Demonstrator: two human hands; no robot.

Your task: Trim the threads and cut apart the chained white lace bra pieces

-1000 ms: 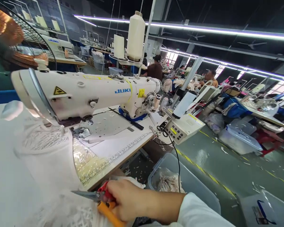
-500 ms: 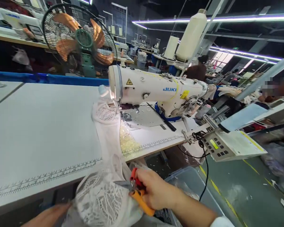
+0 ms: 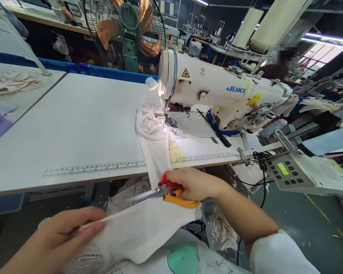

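My left hand (image 3: 65, 236) pinches the edge of a cream bra piece (image 3: 143, 224), thumb against fingers, at lower left. The cloth stretches rightward below the table edge; a lace part (image 3: 88, 258) shows under my hand. My right hand (image 3: 191, 184) is closed round scissors (image 3: 171, 195) with one red and one orange handle. Their blades point left, just over the cloth's upper edge; whether they touch it I cannot tell. A second lace piece (image 3: 153, 125) lies by the sewing machine needle, and its band (image 3: 158, 156) hangs over the table edge towards the scissors.
The white sewing machine (image 3: 211, 83) stands on the white table (image 3: 88, 121), which has a printed ruler along its front. Black tweezers (image 3: 217, 131) lie beside it. A control box (image 3: 288, 171) juts out at right. A bin of scraps (image 3: 220, 228) is below, and a fan (image 3: 128, 23) stands behind.
My view has turned left and down. My left hand, blurred before, now shows pinching the cloth. The lace cup formerly beneath the scissors has shifted down and left, drawing plain cloth taut.
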